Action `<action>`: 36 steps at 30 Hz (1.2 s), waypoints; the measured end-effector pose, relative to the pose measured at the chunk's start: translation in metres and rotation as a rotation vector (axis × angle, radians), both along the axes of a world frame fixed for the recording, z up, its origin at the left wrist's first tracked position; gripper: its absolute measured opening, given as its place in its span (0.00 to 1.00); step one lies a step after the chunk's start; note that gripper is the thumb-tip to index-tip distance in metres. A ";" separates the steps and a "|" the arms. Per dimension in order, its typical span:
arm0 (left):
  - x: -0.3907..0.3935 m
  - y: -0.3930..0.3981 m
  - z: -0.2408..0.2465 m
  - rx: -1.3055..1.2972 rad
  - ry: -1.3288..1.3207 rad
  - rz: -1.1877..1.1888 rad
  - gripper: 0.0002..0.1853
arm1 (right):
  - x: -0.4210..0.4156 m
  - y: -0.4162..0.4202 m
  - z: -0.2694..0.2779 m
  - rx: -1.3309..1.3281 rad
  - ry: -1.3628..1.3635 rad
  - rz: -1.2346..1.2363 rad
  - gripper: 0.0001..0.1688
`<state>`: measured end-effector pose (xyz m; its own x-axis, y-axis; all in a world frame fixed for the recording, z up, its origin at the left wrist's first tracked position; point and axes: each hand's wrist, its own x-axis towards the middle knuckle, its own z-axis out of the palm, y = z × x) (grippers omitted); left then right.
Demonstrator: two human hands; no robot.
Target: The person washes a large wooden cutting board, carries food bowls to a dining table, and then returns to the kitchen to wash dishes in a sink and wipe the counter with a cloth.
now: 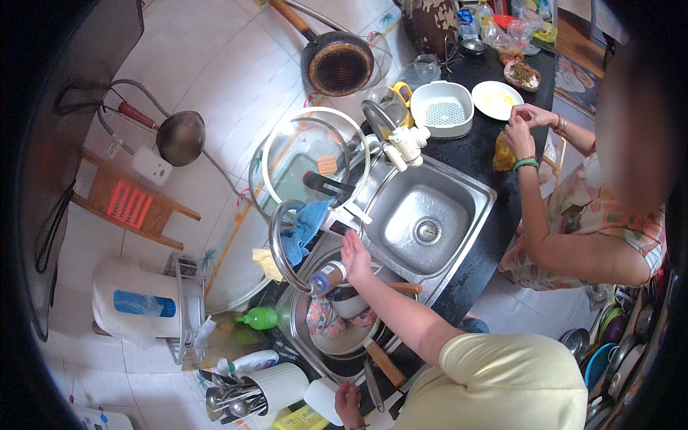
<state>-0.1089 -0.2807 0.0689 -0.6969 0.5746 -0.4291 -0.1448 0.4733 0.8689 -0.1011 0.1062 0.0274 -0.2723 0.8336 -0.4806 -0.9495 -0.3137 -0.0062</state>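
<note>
My right hand (357, 262) reaches over the sink unit with its fingers stretched out and nothing held. Its fingertips are at a white tap fitting with a dark panel (339, 228), where I cannot tell whether they touch. Beside the palm is a brown-and-purple cylinder (329, 277) on the curved metal tap. Below lies the left basin with pots, a floral cloth (325, 318) and a wooden handle (385, 363). My left hand (349, 404) is low in the view, fingers bent, next to a white container (324, 399); contact between them is unclear.
The right steel basin (424, 215) shows wet spots. A blue cloth (302, 231) hangs at the tap. Glass lids (317, 156) lean behind. At the right, another person's hands (521, 129) work above a yellow-brown item (503, 153), near a white plate (497, 113) and a strainer basket (442, 107).
</note>
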 end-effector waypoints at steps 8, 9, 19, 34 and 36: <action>-0.001 0.016 0.007 -0.002 -0.029 0.053 0.18 | 0.002 -0.006 -0.023 -0.019 -0.107 -0.051 0.26; 0.000 0.022 0.012 -0.025 -0.046 0.070 0.16 | 0.003 -0.005 -0.021 0.034 -0.129 -0.055 0.26; 0.001 0.017 0.006 0.021 -0.031 0.087 0.14 | 0.015 -0.047 -0.023 0.353 -0.622 0.178 0.22; 0.008 0.014 0.014 -0.012 -0.017 0.090 0.15 | 0.128 -0.027 0.087 1.081 -1.374 0.259 0.29; 0.009 0.013 0.013 -0.043 -0.022 0.085 0.15 | 0.116 -0.033 0.097 1.412 -1.396 0.189 0.35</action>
<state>-0.1000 -0.2675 0.0819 -0.7326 0.4943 -0.4680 -0.2053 0.4951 0.8443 0.0147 0.0731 0.1244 -0.4741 0.7555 0.4521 -0.0316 0.4986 -0.8663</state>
